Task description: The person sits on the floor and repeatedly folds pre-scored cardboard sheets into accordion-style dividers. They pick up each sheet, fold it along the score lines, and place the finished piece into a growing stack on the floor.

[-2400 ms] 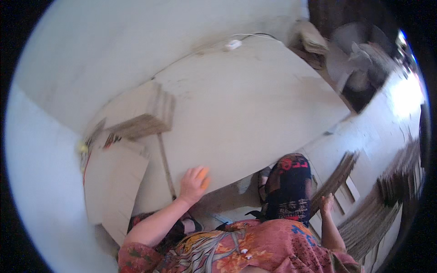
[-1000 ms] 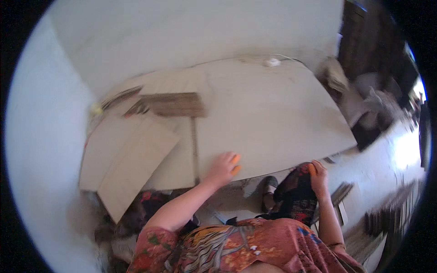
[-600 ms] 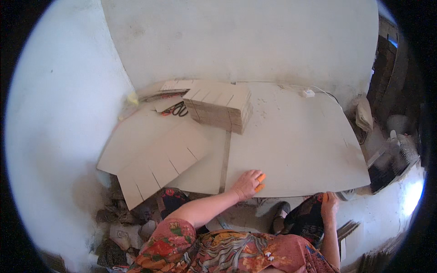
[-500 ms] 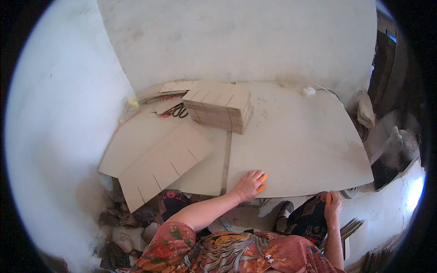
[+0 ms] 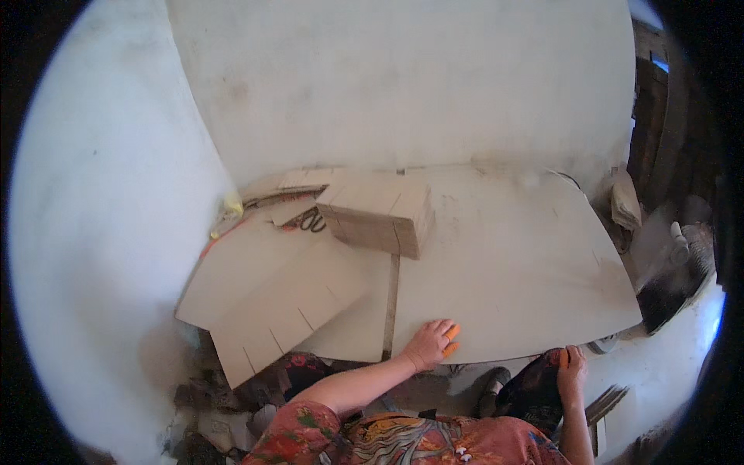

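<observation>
Between 5 and 6 o'clock on the table (image 5: 519,271), the left hand (image 5: 432,343) lies palm down, fingers loose, gripping nothing visible. At 4 o'clock the right hand (image 5: 573,368) is at the knee (image 5: 535,387); whether it grasps cloth or the table's edge I cannot tell. It looks like a pause between handlings; using the sheet (image 5: 287,310) would call for lifting the left hand toward 8 o'clock, where the sheet overhangs the near edge. Its long axis runs from 8 to 2, slots facing 5. The table's long axis runs 9 to 3; a stack (image 5: 376,217) stands at 11.
</observation>
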A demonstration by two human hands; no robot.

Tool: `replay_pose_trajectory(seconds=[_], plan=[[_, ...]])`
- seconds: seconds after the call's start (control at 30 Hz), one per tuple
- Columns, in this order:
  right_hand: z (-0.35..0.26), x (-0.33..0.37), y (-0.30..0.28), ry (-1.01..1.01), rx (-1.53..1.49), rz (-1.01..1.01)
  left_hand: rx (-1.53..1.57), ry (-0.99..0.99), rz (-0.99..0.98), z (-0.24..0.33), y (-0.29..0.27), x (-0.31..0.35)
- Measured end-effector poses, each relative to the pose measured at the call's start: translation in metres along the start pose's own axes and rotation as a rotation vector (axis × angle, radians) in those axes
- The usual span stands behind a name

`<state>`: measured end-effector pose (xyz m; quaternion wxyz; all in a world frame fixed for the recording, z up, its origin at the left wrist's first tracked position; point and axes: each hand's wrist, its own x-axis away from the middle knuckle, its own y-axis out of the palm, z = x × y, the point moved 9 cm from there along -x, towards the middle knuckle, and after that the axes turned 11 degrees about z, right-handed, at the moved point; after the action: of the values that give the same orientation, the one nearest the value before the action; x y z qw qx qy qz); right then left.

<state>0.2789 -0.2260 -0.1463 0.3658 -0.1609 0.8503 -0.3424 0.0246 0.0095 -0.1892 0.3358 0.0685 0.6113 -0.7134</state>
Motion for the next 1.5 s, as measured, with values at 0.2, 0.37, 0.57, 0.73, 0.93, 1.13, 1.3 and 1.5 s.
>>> replay_pose_trajectory(seconds=[0.2, 0.37, 0.57, 0.73, 0.93, 1.13, 1.3, 1.5], plan=[[0.008, -0.002, 0.008, 0.035, -0.01, -0.033, 0.028, 0.047, 0.121, 0.002, -0.013, -0.003], [0.011, -0.002, 0.007, 0.064, -0.016, -0.032, 0.07, 0.039, 0.111, 0.006, -0.015, -0.005], [0.001, -0.004, 0.008, 0.009, -0.038, 0.004, 0.046, 0.039, 0.105, 0.003, -0.017, -0.004], [0.001, -0.005, 0.014, 0.028, 0.049, -0.099, 0.059, -0.009, 0.048, 0.001, -0.015, -0.005], [0.0, 0.0, 0.008, 0.035, -0.01, -0.042, 0.071, -0.003, -0.017, 0.0, -0.013, -0.005], [-0.036, -0.004, -0.005, -0.084, -0.044, 0.075, 0.048, -0.028, 0.033, 0.003, -0.019, -0.009], [-0.153, -0.024, 0.005, -0.245, -0.551, 0.018, 0.039, 0.007, 0.08, 0.001, -0.018, -0.006], [-0.265, -0.096, 0.003, -0.426, -0.965, 0.057, 0.104, 0.065, 0.005, -0.025, -0.038, -0.021]])
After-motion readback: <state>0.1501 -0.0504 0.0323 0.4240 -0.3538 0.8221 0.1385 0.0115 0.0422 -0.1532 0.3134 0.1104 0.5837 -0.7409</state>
